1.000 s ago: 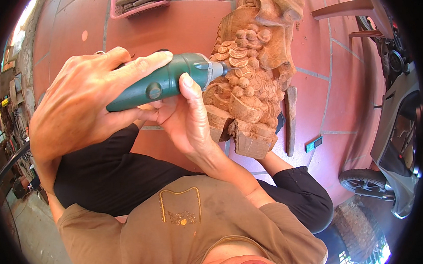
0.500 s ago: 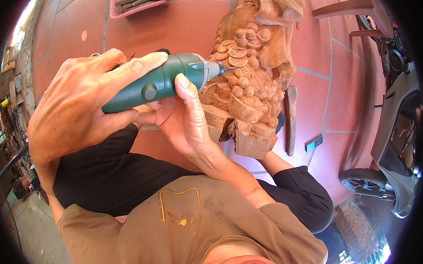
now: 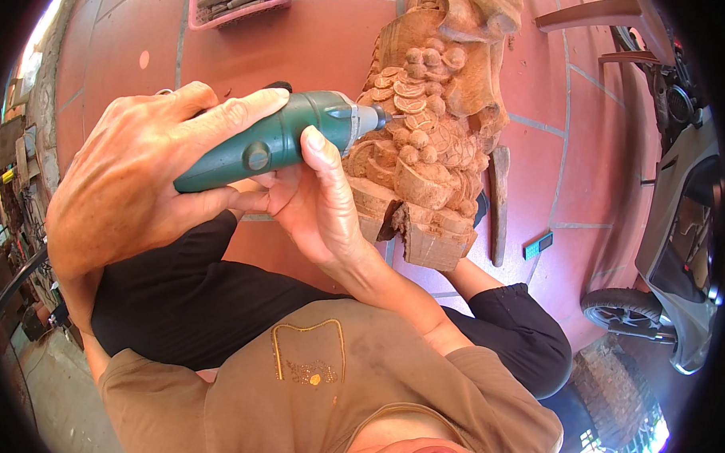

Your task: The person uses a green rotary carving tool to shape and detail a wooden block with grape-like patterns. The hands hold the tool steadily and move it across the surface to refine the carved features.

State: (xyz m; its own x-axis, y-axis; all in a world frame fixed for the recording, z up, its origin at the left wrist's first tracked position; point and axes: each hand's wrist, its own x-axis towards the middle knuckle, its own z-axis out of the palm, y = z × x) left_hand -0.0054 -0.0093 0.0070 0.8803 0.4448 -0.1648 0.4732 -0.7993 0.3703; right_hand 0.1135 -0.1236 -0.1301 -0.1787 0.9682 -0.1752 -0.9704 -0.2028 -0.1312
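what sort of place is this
Probably a small woodcarving workshop, perhaps at a home: there is a carving on the floor, a power tool aimed at it, and a basket of sticklike pieces.

Left fingers (image 3: 232, 115), right fingers (image 3: 325, 158) round green rotary tool (image 3: 309, 113); thin bit (image 3: 396, 117) at carved wood (image 3: 433, 169).

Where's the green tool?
The green tool is left of centre in the head view, held by left hand and right hand, pointing at the wood carving.

Bright; pale sheen on floor (image 3: 556, 273); glare lower right (blown white); edges bend.
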